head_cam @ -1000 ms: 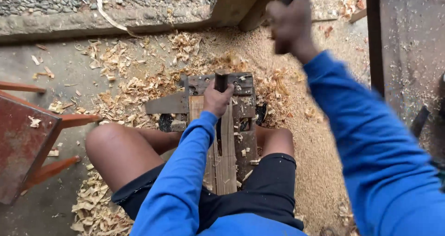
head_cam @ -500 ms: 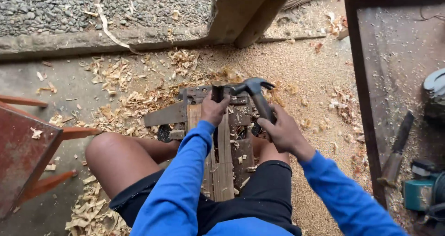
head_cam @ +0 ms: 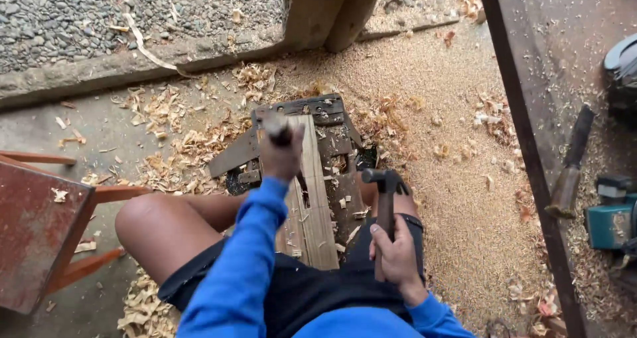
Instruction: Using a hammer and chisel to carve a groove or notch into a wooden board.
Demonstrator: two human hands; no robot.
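Note:
I sit with a pale wooden plank [head_cam: 313, 205] lying lengthwise between my knees, on a dark metal frame [head_cam: 312, 107] on the floor. My left hand [head_cam: 281, 153] is shut around a dark-handled chisel [head_cam: 277, 130], held upright on the plank near its far end. My right hand [head_cam: 396, 250] grips the handle of a claw hammer [head_cam: 385, 192], its dark head hovering low beside my right thigh, to the right of the plank. Both sleeves are blue.
Wood shavings [head_cam: 179, 145] and sawdust cover the concrete floor. A red wooden stool [head_cam: 40, 232] stands at left. At right, a dark bench [head_cam: 544, 59] carries a wood-handled tool [head_cam: 569, 172] and a teal power tool [head_cam: 612, 218]. Gravel and a timber post [head_cam: 332, 13] lie beyond.
My right hand went from raised high, down onto the chisel, and has now drawn back low beside my thigh. The left hand stays on the chisel; the view shifted slightly.

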